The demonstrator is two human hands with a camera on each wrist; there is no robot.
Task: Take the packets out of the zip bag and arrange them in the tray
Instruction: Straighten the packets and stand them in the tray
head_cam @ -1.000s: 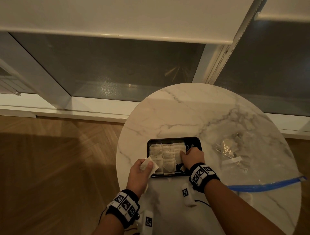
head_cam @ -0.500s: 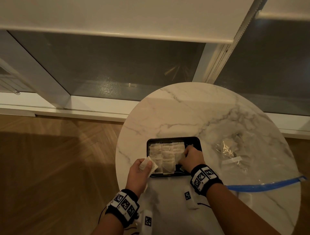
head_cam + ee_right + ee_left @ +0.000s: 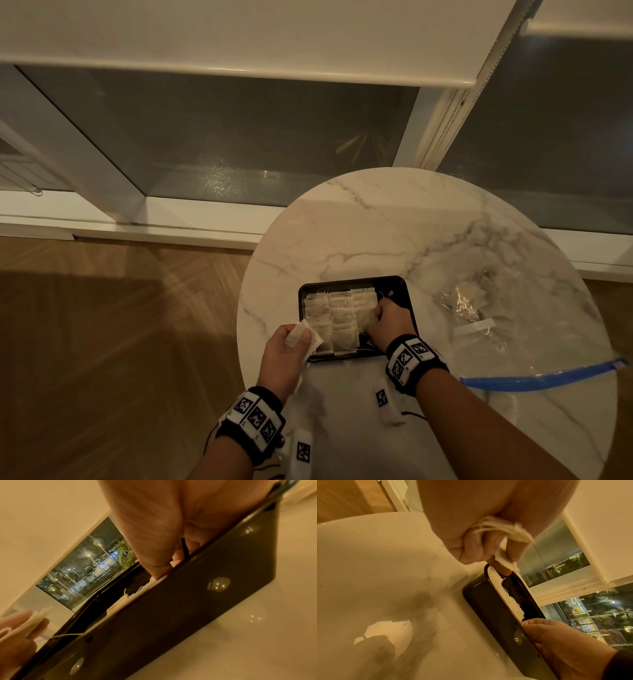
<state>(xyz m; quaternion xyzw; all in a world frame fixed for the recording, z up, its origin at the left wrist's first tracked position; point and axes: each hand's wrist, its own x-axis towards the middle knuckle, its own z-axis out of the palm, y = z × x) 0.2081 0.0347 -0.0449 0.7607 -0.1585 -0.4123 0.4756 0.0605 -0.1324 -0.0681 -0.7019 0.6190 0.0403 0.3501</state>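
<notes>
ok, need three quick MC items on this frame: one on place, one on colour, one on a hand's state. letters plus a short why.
1. Where does the zip bag lie relative to the tray?
A. on the person's right of it
B. on the person's left of it
C. inside it

2. What colour is the zip bag's closure strip?
A. red
B. blue
C. green

3. What is the left hand doing?
A. lying flat on the table
B. gripping the tray rim
C. holding packets

Answers:
1 A: the head view shows the clear bag on the marble table, right of the black tray.
2 B: a blue strip runs along the bag's near edge.
3 C: the left wrist view shows fingers curled round white packets, beside the tray's near left corner.
</notes>
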